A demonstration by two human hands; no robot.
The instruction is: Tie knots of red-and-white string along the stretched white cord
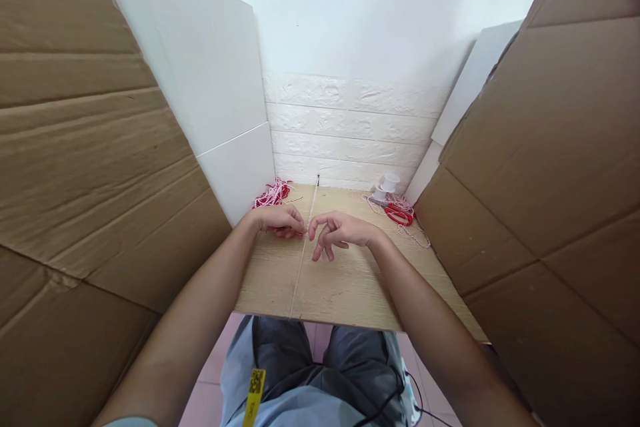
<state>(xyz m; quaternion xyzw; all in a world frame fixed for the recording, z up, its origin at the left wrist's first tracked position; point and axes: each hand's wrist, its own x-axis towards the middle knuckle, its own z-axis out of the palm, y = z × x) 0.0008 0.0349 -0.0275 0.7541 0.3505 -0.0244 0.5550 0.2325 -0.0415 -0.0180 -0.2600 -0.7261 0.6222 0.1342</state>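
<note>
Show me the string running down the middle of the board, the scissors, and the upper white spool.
String [313,203]: head view, its thicker stretch beyond the hands.
Scissors [409,219]: head view, the red handle.
Upper white spool [390,178]: head view, its top rim.

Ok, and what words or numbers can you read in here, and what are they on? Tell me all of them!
Yellow tag over the lap: a black square code and a few dark letters, too small and blurred to read.
White spools: no writing that I can see.
Red-handled scissors: no writing that I can see.
So there are no words or numbers I can read for sure.
</note>
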